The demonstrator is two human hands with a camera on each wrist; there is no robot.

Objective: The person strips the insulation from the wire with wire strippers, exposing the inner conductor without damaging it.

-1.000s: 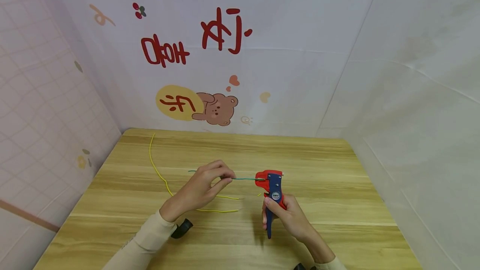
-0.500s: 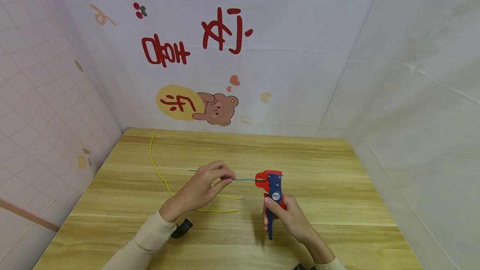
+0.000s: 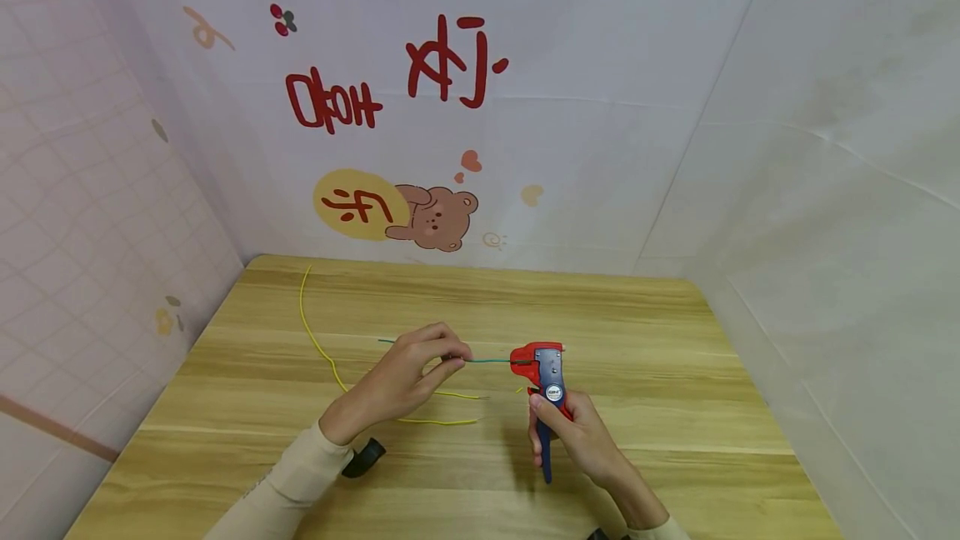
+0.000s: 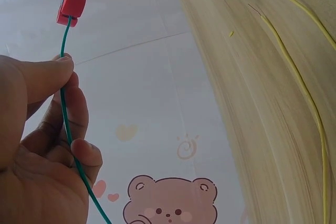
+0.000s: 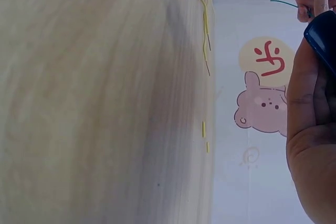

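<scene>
My left hand (image 3: 408, 369) pinches a green wire (image 4: 64, 103) between thumb and forefinger, and the wire's tail runs down across the palm in the left wrist view. The wire's far end enters the red jaws of a wire stripper (image 3: 551, 369). My right hand (image 3: 581, 432) grips the stripper by its blue handles, thumb on the near side. In the right wrist view only the dark blue handle end (image 5: 323, 38) shows, beside my right palm. Both hands are above the wooden table, with the wire stretched nearly level between them.
Yellow wire (image 3: 318, 344) lies curved on the wooden table (image 3: 637, 332), left of and beneath my left hand, with two bared ends pointing right. Small yellow insulation scraps (image 5: 203, 129) lie near those ends. A printed cloth wall (image 3: 570, 123) stands behind the table.
The stripper's lower handle has swung slightly to the right and its blue body has tilted, catching more light. Left hand and green wire stay nearly in place.
</scene>
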